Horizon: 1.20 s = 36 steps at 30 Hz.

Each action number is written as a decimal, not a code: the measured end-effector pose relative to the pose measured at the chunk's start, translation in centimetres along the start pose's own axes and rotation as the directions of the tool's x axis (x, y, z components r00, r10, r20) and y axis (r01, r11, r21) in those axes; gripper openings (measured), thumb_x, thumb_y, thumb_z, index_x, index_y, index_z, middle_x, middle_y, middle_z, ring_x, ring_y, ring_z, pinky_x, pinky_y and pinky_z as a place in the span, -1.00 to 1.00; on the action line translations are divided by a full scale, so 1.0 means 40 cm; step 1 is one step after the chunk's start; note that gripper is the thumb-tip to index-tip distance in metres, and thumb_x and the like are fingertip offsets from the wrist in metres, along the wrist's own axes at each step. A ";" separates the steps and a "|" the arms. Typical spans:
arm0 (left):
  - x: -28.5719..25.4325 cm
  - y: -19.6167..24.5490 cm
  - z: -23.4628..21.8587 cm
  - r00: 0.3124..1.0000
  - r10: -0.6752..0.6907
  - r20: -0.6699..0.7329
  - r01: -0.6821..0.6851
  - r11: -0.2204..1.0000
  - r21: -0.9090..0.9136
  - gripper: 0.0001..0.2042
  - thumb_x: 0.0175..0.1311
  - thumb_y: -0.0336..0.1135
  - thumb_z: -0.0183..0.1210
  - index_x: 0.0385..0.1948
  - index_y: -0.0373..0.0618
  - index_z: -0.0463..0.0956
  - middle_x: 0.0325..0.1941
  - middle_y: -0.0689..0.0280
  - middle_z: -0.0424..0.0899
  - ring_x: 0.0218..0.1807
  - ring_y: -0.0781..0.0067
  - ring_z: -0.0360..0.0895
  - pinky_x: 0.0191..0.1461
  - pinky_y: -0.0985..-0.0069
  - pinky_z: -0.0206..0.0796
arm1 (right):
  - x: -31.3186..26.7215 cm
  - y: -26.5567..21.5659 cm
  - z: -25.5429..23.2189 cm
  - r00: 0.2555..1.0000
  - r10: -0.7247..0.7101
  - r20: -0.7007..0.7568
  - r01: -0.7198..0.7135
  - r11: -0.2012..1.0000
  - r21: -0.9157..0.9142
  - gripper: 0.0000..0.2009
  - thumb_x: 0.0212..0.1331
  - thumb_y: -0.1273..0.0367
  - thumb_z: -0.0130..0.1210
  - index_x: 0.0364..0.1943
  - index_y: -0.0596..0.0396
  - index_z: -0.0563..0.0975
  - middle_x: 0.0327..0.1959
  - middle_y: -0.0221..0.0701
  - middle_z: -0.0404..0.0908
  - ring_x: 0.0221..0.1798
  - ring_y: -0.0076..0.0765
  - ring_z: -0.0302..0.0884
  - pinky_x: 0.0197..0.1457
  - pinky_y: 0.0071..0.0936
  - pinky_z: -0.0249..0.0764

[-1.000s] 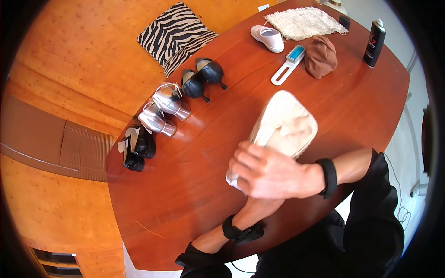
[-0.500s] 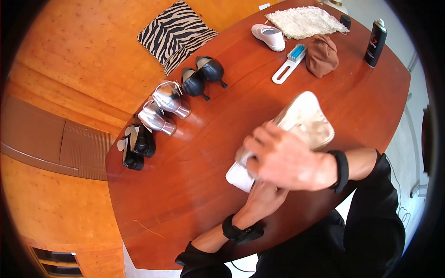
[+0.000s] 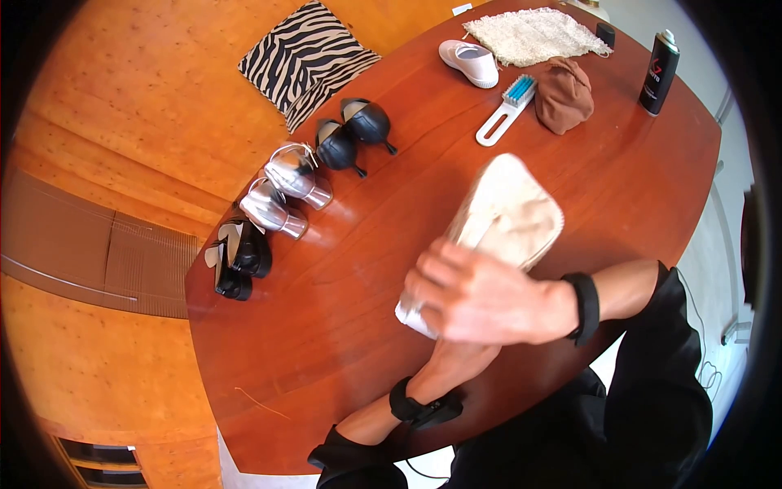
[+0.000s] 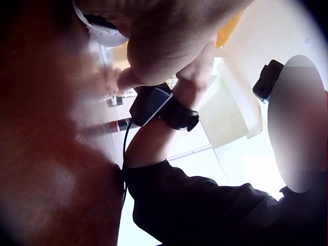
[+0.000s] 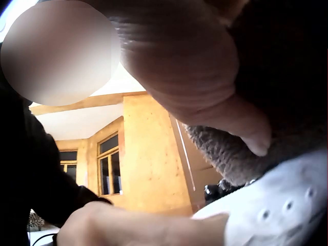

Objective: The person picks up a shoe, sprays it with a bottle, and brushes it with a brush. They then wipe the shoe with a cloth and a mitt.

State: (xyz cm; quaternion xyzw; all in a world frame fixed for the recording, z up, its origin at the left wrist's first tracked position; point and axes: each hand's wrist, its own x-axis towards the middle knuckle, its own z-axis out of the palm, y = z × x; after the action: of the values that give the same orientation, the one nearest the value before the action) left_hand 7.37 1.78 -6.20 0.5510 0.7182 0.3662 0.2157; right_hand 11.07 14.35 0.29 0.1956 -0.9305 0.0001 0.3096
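In the head view my right hand lies over a white sneaker, gripping a mitt-like cream cloth with a stitched edge. Its fuzzy grey-brown side shows beneath the thumb in the right wrist view, against the sneaker and its row of eyelets. One ribbed white end of the sneaker sticks out past my right fingers. My left hand holds the sneaker from below the other hand, its fingers hidden at the shoe's opening. Its palm fills the top of the left wrist view.
Black shoes, silver heels and black heels line the far left edge. Further back are another white sneaker, a brush, a brown cloth, a cream knit mat and a black spray can.
My right hand and the cream cloth have gone up and to the right, then back down left over the sneaker. The left hand and sneaker have hardly moved.
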 end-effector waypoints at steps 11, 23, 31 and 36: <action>0.004 -0.010 0.013 0.998 0.049 -0.049 -0.050 0.999 -0.020 -0.67 0.16 -0.36 0.11 -0.04 -0.26 0.39 -0.11 -0.05 0.49 -0.05 -0.02 0.45 0.00 0.21 0.28 | -0.007 -0.064 -0.009 0.991 -0.130 0.045 0.123 0.983 0.139 -0.79 -0.18 0.32 0.07 -0.48 0.12 0.65 -0.25 -0.31 0.56 -0.03 -0.19 0.45 0.24 -0.23 0.25; 0.022 0.031 -0.029 0.956 -0.293 0.031 0.291 0.956 0.049 -0.28 0.17 -0.03 0.18 -0.09 -0.75 0.14 -0.33 -0.10 0.37 -0.36 0.20 0.36 -0.16 0.32 0.27 | -0.029 0.098 -0.098 0.834 0.327 0.445 -0.287 0.945 -0.157 -0.90 -0.33 0.36 0.13 -0.62 -0.01 0.57 -0.31 -0.40 0.49 -0.15 -0.29 0.42 0.05 -0.36 0.34; 0.020 0.016 -0.020 0.988 -0.151 0.013 0.152 0.988 -0.013 -0.45 0.18 -0.14 0.16 -0.02 -0.53 0.24 -0.23 -0.11 0.44 -0.17 0.07 0.43 -0.07 0.27 0.28 | -0.017 0.051 -0.050 0.981 0.129 0.147 -0.124 0.991 -0.045 -0.86 -0.35 0.37 0.11 -0.61 0.05 0.63 -0.47 -0.38 0.52 -0.25 -0.29 0.44 0.14 -0.30 0.32; -0.021 -0.053 0.034 0.988 0.098 -0.120 -0.099 0.995 -0.007 -0.57 0.15 -0.35 0.12 0.08 -0.21 0.31 -0.04 -0.06 0.46 0.05 -0.03 0.40 0.07 0.19 0.24 | -0.020 -0.030 -0.012 0.997 -0.054 0.050 0.046 0.988 0.147 -0.82 -0.31 0.32 0.12 -0.56 0.06 0.63 -0.32 -0.33 0.56 -0.12 -0.26 0.44 0.09 -0.34 0.31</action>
State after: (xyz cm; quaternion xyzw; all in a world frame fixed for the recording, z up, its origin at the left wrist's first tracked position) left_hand 7.24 1.13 -8.78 0.5615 0.6994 0.4131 0.1575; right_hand 12.38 13.61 0.08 0.2409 -0.9308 0.0552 0.2693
